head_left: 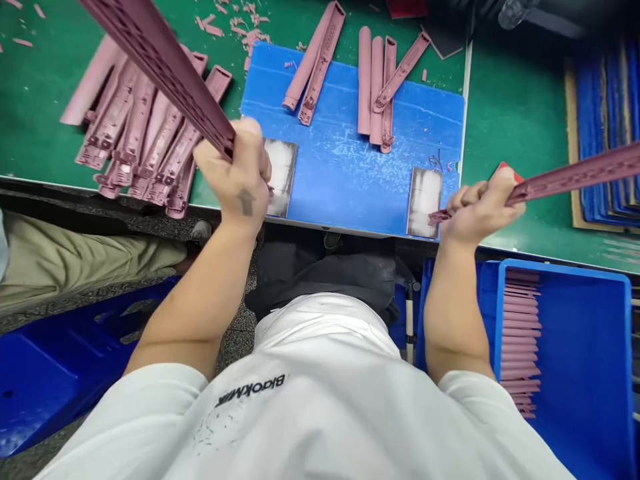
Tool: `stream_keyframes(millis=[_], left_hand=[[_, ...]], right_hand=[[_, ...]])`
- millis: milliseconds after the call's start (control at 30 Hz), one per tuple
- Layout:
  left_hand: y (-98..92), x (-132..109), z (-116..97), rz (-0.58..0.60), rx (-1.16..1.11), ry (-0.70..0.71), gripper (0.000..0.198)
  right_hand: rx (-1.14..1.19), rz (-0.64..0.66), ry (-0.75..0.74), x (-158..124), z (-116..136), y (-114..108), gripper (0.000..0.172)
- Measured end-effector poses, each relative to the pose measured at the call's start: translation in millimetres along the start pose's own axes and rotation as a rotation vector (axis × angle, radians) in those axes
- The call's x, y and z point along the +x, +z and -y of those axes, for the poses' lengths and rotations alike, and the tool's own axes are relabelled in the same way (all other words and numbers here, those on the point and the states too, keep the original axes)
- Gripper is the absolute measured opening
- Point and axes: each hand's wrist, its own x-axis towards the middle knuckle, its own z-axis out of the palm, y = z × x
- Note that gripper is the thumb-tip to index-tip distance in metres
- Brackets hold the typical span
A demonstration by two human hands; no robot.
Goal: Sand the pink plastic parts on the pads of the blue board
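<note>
My left hand (237,175) is closed round the end of a long mauve plastic strip (160,63) that slants up to the top left. My right hand (477,208) grips a second mauve strip (580,175) that points out to the right edge. Both hands hover at the near edge of a blue cutting mat (350,167) with two worn grey patches. More mauve strips lie on the mat: a pair (315,63) at its upper left and three (380,87) at its upper middle.
A heap of mauve strips (140,137) lies on the green table (510,107) to the left, with trimmed scraps (245,27) behind. A blue bin (580,360) at lower right holds stacked strips. Blue sheets (607,127) are stacked far right. Another person's leg (75,257) is at left.
</note>
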Motion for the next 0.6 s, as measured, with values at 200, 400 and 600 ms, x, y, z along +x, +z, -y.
stream_keyframes(millis=[200,400,600], left_hand=[[-43.0,-35.9,-14.7,0.203,-0.020,-0.556,0.069],[-62.3,-56.2,-38.6,0.192,-0.136,-0.734,0.062],[-52.3,-31.0,-63.5,0.177,-0.321,-0.647,0.057]], right_hand=[[-0.079,0.207,0.443,-24.9,28.7,-52.0,0.057],[-0.071,0.320,0.677,-33.3,44.9,-84.7,0.076],[0.087,0.323,0.548,-14.5,79.3,-72.8,0.054]])
